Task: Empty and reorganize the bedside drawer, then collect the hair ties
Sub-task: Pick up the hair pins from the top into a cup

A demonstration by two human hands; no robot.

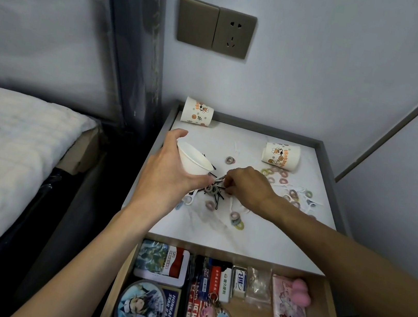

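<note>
The left hand (164, 176) grips a tilted paper cup (193, 159), its mouth toward the right hand (246, 184), whose fingers pinch among hairpins (215, 190).

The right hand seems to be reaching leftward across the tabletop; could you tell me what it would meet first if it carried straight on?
Probably the black hairpins, then the white cup held tilted in the left hand. Right hand; depth is uncertain.

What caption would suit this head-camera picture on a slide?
Left hand tilts a paper cup while right hand picks among hairpins above the open drawer.
</note>
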